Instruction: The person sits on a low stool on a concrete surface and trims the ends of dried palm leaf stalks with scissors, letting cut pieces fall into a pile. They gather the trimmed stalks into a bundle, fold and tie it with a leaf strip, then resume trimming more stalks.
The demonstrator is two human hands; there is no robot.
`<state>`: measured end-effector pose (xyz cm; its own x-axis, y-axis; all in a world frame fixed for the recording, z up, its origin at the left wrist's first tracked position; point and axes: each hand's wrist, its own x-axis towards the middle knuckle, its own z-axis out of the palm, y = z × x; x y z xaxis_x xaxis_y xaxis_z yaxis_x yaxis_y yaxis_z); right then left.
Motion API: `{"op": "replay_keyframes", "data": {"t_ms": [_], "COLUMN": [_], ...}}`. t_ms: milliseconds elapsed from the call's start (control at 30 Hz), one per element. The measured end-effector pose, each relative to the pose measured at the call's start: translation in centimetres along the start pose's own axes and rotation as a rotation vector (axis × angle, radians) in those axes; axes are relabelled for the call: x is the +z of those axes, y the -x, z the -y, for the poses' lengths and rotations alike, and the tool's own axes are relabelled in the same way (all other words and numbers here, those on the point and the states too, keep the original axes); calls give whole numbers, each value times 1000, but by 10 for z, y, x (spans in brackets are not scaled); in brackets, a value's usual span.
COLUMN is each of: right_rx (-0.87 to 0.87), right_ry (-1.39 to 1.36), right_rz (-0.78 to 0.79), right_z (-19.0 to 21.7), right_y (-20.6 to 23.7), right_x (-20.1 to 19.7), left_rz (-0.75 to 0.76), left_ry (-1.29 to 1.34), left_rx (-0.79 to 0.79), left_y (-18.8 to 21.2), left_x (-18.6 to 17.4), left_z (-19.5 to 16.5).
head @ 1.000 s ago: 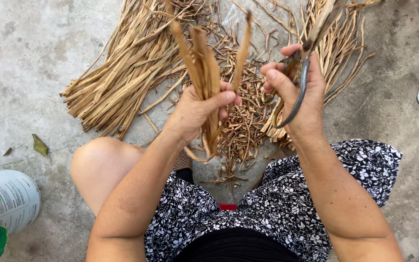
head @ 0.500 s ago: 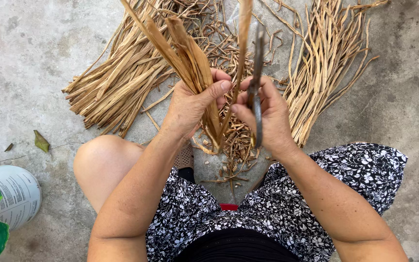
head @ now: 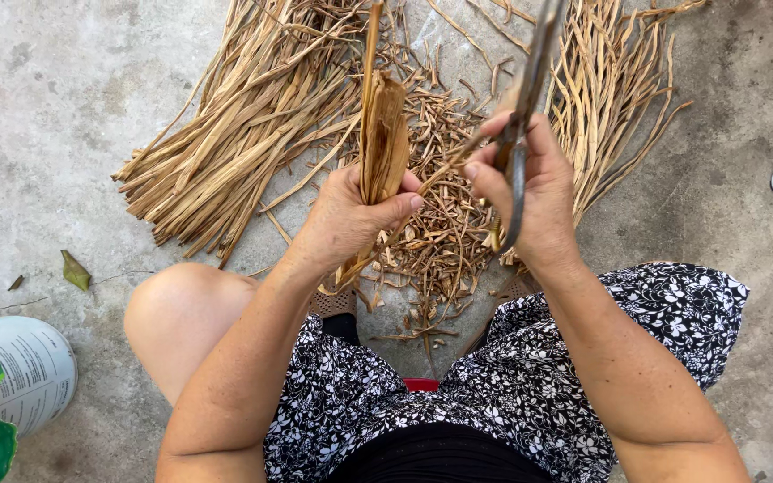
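Gripping dried leaf bundle [head: 383, 134] — left hand [head: 351, 215], right hand [head: 530, 192] holding scissors [head: 521, 116], white sack [head: 15, 371] bottom-left

Soft, even daylight fills the scene; the concrete floor [head: 64, 107] looks bright without glare. Shadows are faint and diffuse, gathering under the knee. Focus is crisp throughout, with slight motion blur on the metal tool [head: 530, 80] near the top edge.

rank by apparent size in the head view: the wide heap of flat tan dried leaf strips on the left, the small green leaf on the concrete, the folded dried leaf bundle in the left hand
1. Heap of flat tan dried leaf strips, clearly largest.
2. Folded dried leaf bundle in the left hand, though being nearer the camera enlarges it.
3. Small green leaf, smallest.
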<state>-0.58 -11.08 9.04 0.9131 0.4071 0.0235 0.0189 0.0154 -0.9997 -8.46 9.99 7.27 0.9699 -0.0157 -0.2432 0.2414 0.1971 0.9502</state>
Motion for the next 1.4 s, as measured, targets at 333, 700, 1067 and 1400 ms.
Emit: {"op": "replay_keyframes", "data": {"t_ms": [333,700,1067,1400], "right_rx": [-96,-214,-269,-36], "right_ry": [-272,-428,-526,-279], "right_rz": [-205,-468,-561,-549], "right_z": [12,8,-12,-14], "right_y": [-16,-27,-26,-32], "right_x": [-42,-94,-163,-97], "left_rz": [6,47,19,-59], "left_ry": [-233,-165,-72,22], "left_rx": [-24,-128,-126,-50], "left_y": [13,26,30,28], "left_x": [-20,-53,-77,-89], "left_z": [-8,-19,-14,-13]}}
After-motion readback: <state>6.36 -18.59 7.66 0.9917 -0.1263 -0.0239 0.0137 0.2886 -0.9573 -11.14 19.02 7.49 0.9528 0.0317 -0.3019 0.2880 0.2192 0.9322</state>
